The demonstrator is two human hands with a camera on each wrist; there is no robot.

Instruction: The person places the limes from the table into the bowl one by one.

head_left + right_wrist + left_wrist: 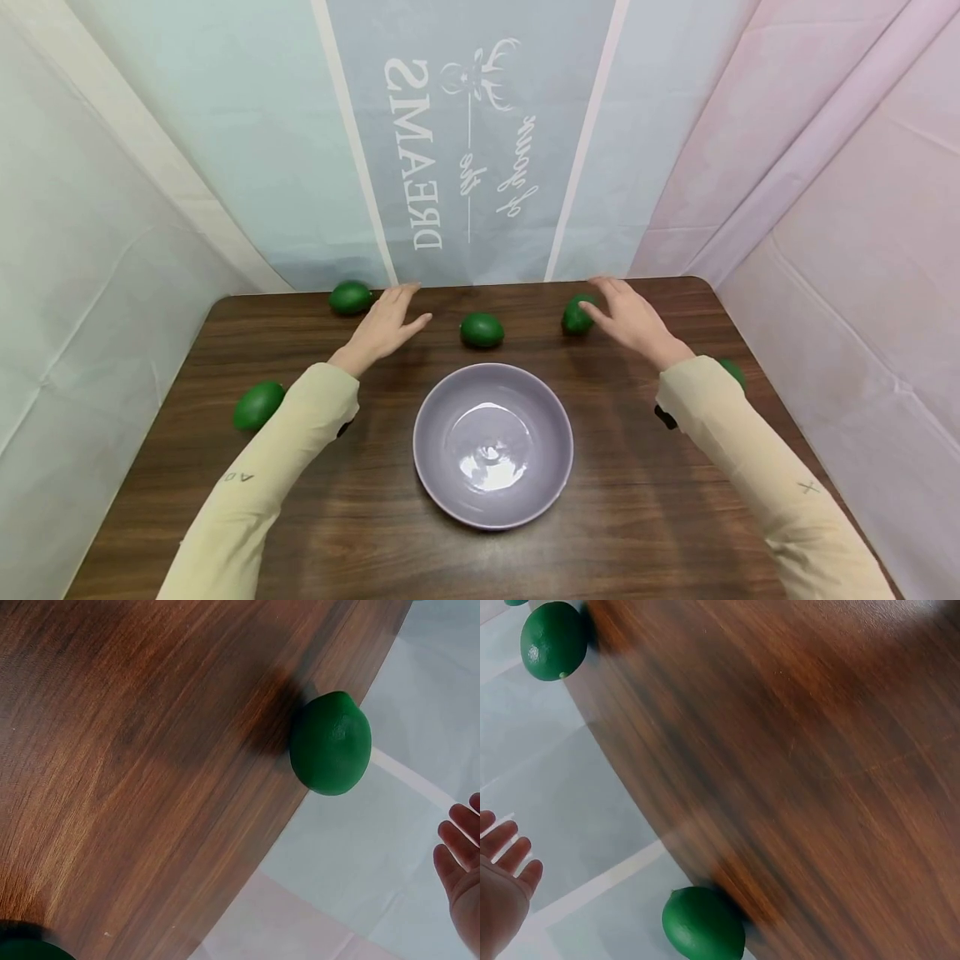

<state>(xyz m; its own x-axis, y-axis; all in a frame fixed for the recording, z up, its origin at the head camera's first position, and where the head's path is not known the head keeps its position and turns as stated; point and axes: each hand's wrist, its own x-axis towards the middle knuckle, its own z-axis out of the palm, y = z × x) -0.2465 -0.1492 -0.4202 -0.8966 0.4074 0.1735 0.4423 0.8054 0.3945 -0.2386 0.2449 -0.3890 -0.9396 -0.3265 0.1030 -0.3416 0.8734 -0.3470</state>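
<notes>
a: where were the hands?

b: the left hand (382, 325) hung near the back of the brown table (352, 533), right beside the back-left lime (349, 297). the right hand (628, 321) was by the back-right lime (577, 315), and its thumb hid a little of it.

a: did they hold anything?

b: no. the fingers on both hands were almost straight, with small gaps at the tips, and the thumbs stuck out. i couldn't tell how high up they were.

a: what else was there?

b: the middle lime (482, 330) sat between the hands, behind the purple bowl (491, 433). the front-left lime (258, 406) lay by the left sleeve (277, 458). the far-right lime (732, 374) peeked out from behind the right sleeve (757, 458).

a: what could go wrong?

b: the two back limes sat close to the back edge. they looked round, so i thought a poke from a fingertip could roll one off. a low swing of the right arm could bump the far-right lime, because the sleeve covered part of it. and if both hands went for the middle lime together, they could bonk.
</notes>
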